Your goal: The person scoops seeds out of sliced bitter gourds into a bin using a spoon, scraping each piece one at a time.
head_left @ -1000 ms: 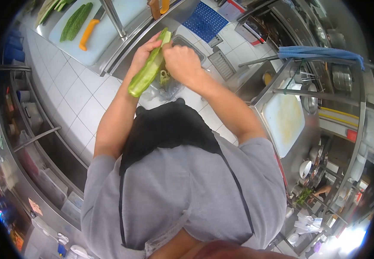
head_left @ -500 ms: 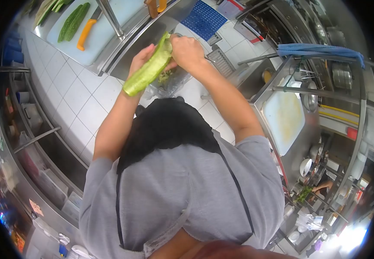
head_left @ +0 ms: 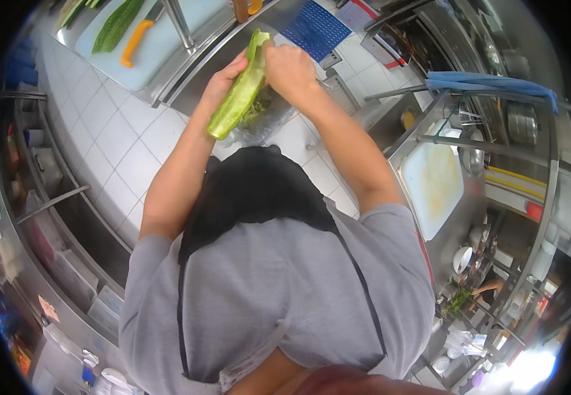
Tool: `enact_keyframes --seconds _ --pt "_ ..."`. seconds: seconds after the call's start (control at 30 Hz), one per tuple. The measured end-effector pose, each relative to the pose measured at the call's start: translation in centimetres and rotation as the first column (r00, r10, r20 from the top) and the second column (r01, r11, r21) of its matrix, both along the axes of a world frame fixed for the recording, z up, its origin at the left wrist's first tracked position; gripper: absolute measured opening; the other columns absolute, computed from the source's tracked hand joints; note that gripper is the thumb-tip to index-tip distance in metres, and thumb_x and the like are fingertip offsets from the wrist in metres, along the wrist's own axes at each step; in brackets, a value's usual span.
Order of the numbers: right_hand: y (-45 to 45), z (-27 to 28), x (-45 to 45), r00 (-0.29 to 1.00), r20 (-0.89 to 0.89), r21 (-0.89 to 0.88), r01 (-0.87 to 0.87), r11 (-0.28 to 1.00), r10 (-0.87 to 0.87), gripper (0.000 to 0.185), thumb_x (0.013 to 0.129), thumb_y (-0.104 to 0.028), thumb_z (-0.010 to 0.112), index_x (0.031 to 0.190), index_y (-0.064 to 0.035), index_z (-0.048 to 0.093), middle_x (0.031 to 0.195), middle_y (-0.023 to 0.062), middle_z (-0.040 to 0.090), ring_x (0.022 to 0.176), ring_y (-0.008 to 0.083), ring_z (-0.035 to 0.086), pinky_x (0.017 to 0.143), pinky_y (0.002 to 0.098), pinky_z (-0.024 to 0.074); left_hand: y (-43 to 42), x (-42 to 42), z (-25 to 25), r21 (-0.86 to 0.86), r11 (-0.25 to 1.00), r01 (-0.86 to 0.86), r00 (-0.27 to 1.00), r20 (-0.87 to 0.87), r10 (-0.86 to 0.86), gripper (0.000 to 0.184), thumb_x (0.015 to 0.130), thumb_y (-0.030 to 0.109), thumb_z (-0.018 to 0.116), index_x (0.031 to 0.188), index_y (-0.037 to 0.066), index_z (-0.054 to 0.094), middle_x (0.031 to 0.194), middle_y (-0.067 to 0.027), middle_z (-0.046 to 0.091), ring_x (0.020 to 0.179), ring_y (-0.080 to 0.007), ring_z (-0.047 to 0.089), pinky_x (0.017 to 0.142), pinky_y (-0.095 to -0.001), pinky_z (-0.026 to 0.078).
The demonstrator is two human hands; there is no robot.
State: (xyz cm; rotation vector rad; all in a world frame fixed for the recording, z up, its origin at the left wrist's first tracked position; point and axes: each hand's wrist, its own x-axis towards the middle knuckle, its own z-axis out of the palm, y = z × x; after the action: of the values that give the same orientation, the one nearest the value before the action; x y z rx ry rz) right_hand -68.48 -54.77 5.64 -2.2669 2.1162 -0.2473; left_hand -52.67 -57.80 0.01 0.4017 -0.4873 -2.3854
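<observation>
A long, pale green halved gourd (head_left: pixel 238 99) slants in front of me, its upper end leaning away and its cut, hollowed side turned toward my right hand. My left hand (head_left: pixel 223 84) wraps round it from the left. Closed against the upper part of the gourd is my right hand (head_left: pixel 292 74); whatever its fingers grip is hidden. Below both hands hangs a clear plastic bag (head_left: pixel 259 131) with greenish scraps inside.
At upper left, a white cutting board (head_left: pixel 157 43) bears dark green gourds (head_left: pixel 117 27) and an orange-handled knife (head_left: pixel 139 41). Another cutting board (head_left: pixel 433 181) lies on the right counter, below a blue cloth (head_left: pixel 489 85). A co-worker's arm (head_left: pixel 491 288) reaches toward leafy greens (head_left: pixel 460 301) at far right.
The gourd has swung a little more upright, and its lower end has shifted right. Both hands have moved slightly up, and my right hand still works at its upper end.
</observation>
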Motion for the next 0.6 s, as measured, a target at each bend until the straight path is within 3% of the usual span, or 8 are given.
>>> enact_keyframes --seconds 0.1,0.2,0.23,0.37,0.47,0.6 --pt "3.0 -0.2 1.8 0.995 -0.025 -0.013 -0.096 0.995 0.096 0.013 0.082 -0.009 0.061 0.089 0.0018 0.063 0.076 0.0214 0.071 0.072 0.0366 0.074 0.065 0.0454 0.0603 -1.0 0.4 -0.7 -0.028 0.999 0.022 0.999 0.048 -0.021 0.052 0.102 0.016 0.047 0.153 0.008 0.037 0.137 -0.0093 0.058 0.119 -0.0241 0.061 0.104 -0.0364 0.049" --pt "3.0 0.9 1.6 0.998 -0.002 0.075 -0.056 0.996 0.056 0.016 0.083 -0.010 0.061 0.091 0.0032 0.063 0.077 0.0220 0.071 0.075 0.0374 0.074 0.066 0.0464 0.0602 -1.3 0.2 -0.7 0.016 0.999 0.041 0.999 -0.013 -0.040 0.054 0.099 0.013 0.046 0.152 0.007 0.038 0.135 -0.0105 0.059 0.118 -0.0240 0.061 0.104 -0.0361 0.048" --pt "2.3 0.3 0.9 0.998 0.058 0.033 -0.025 0.999 0.023 0.019 0.085 -0.010 0.058 0.099 0.0022 0.062 0.076 0.0248 0.070 0.072 0.0414 0.072 0.064 0.0502 0.0586 -1.1 0.4 0.3 0.024 0.998 0.053 0.999 0.007 -0.053 0.056 0.095 0.011 0.044 0.151 0.005 0.039 0.135 -0.0122 0.059 0.118 -0.0235 0.061 0.104 -0.0366 0.048" --pt "0.5 -0.2 -0.4 1.000 -0.004 -0.062 0.013 0.998 -0.013 0.020 0.085 -0.016 0.063 0.094 0.0016 0.063 0.078 0.0247 0.070 0.072 0.0396 0.072 0.064 0.0485 0.0588 -1.0 0.5 -0.2 -0.025 0.998 0.056 0.995 0.086 -0.054 0.048 0.099 0.014 0.050 0.145 0.000 0.046 0.134 -0.0149 0.059 0.115 -0.0237 0.063 0.104 -0.0372 0.050" --pt "0.2 -0.8 -0.5 0.999 -0.042 -0.020 -0.008 1.000 0.008 0.019 0.086 -0.015 0.063 0.093 0.0015 0.063 0.080 0.0242 0.071 0.075 0.0398 0.073 0.066 0.0479 0.0593 -0.4 0.5 -2.5 0.237 0.970 0.057 0.980 -0.201 -0.008 0.049 0.099 0.017 0.051 0.143 -0.002 0.047 0.136 -0.0135 0.059 0.119 -0.0246 0.062 0.107 -0.0371 0.047" --pt "0.6 -0.2 0.7 1.000 0.005 0.085 -0.029 0.996 0.028 0.018 0.084 -0.012 0.062 0.095 0.0021 0.064 0.081 0.0235 0.071 0.077 0.0401 0.073 0.068 0.0470 0.0600 -0.3 0.1 -2.4 0.079 0.997 0.008 1.000 0.004 -0.009 0.043 0.096 0.014 0.055 0.138 0.003 0.053 0.116 -0.0124 0.067 0.106 -0.0239 0.067 0.099 -0.0361 0.052"
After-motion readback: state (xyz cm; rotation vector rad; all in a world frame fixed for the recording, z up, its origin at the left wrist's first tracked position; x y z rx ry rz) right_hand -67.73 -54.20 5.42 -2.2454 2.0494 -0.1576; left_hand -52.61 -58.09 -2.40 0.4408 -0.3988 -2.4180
